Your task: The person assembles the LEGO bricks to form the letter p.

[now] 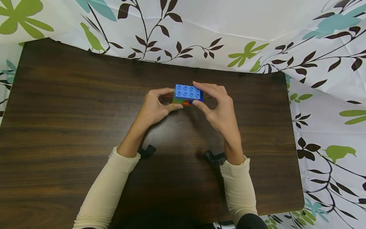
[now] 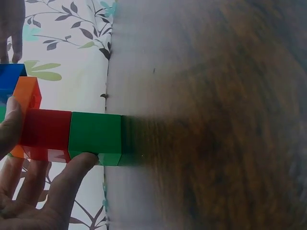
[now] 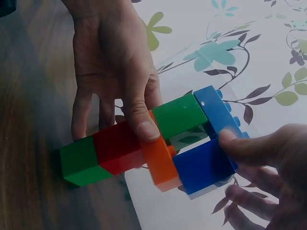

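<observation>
Between both hands stands a tower of toy building blocks. A green block (image 2: pixel 96 134) forms its foot at the table, with a red block (image 2: pixel 46 129) above it. Over these lies an orange block (image 3: pixel 160 165), carrying an upper green block (image 3: pixel 180 115) and a dark blue block (image 3: pixel 204 165) side by side. A studded light blue block (image 1: pixel 187 92) spans the top. My left hand (image 1: pixel 155 106) grips the tower's lower part from the left, thumb at the orange block. My right hand (image 1: pixel 220 105) holds the top right end, its thumb against the light blue block.
The dark wooden table (image 1: pixel 85 133) extends around the tower. A white cloth (image 1: pixel 200 28) printed with leaves and birds hangs along its back and right sides. Dark wrist-worn devices show under the left wrist (image 1: pixel 147 151) and right wrist (image 1: pixel 213 157).
</observation>
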Available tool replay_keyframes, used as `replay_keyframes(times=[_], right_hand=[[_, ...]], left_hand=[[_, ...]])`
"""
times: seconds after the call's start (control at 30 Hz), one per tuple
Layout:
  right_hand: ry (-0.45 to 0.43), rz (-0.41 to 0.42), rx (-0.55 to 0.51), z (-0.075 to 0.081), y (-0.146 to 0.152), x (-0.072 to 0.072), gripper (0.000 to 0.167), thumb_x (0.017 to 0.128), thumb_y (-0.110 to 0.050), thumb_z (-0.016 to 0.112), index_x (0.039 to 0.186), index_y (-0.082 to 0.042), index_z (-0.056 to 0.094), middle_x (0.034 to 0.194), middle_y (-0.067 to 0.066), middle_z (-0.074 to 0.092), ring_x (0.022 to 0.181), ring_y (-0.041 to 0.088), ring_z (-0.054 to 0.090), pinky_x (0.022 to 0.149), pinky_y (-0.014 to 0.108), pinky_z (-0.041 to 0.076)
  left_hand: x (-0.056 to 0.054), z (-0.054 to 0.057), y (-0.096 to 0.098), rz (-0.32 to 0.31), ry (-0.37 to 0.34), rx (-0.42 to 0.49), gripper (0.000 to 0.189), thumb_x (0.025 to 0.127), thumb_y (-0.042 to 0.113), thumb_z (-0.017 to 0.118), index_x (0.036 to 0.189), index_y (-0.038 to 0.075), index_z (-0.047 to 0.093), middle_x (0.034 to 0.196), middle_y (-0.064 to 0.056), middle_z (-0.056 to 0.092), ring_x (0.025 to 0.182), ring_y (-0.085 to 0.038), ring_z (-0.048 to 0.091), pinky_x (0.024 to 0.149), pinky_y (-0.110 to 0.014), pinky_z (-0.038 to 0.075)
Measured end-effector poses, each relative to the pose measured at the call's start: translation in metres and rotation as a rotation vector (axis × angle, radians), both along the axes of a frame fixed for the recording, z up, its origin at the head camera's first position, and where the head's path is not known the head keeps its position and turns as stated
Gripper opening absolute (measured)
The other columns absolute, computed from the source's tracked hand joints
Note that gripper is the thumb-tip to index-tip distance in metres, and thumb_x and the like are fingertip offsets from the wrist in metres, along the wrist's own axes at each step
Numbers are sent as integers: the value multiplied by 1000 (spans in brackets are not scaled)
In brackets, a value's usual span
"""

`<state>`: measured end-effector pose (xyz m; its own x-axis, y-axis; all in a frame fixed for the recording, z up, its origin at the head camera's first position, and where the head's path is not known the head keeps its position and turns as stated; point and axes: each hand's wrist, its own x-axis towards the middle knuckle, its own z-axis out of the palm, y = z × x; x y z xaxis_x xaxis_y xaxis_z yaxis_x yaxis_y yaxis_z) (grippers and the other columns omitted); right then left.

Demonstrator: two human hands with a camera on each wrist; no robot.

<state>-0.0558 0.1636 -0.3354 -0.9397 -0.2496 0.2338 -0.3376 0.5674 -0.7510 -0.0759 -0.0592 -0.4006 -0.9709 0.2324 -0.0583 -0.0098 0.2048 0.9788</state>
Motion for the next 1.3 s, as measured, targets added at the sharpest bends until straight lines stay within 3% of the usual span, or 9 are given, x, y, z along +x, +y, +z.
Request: replay_keyframes(times=[0.3,0.43,0.6,0.77,0.9,1.07,1.17,1.3], right_hand=[[-151,-36,-23,-12,7,1,59,92,-4,84,147,-10,65,136,14,68,120,29,61,106,51,52],[-196,-55,-57,-19,13,1,54,91,1,84,142,-2,64,132,17,69,114,27,67,103,40,56],[-224,-54,-211,-29,14,-1,44,93,7,79,135,8,64,132,21,70,114,18,71,102,22,57],[-246,-49,-332,-34,10,-3,43,95,9,75,136,10,63,133,23,69,113,11,72,104,28,59],[-246,-59,-349,-35,5,-6,43,99,6,72,140,9,61,135,24,68,113,12,71,103,29,59],[-245,-98,-346,-38,-2,-10,41,103,1,68,142,8,60,133,26,68,111,15,72,101,24,59],[-251,-122,-347,-40,-6,-13,39,104,-2,68,141,8,62,129,26,69,110,22,73,98,22,60],[-260,-142,-324,-44,-8,-16,36,105,-5,68,138,9,65,125,27,72,108,37,74,94,21,61]], left_hand=[[1,1,0,2,-31,-30,46,85,12,93,128,5,77,125,-15,78,115,-30,74,101,-48,58],[1,2,1,1,-35,-56,47,86,8,91,130,5,76,128,-16,78,119,-32,73,106,-47,57],[2,1,-3,-30,-13,-53,48,87,1,88,133,4,73,130,-18,76,124,-34,72,111,-47,55],[4,0,-10,-37,-22,-15,56,91,0,84,142,5,63,139,-19,72,131,-34,69,117,-44,52],[8,1,-13,14,-34,18,57,92,0,83,141,4,56,143,-21,69,129,-35,71,109,-45,58],[12,2,-14,64,28,29,50,92,0,83,135,2,57,138,-22,72,122,-33,75,101,-44,61],[14,3,-14,95,55,32,45,93,1,83,133,1,62,135,-21,74,119,-31,77,97,-38,62],[15,4,-14,126,40,36,43,93,2,83,133,-1,68,132,-21,75,115,-32,78,82,-30,64]])
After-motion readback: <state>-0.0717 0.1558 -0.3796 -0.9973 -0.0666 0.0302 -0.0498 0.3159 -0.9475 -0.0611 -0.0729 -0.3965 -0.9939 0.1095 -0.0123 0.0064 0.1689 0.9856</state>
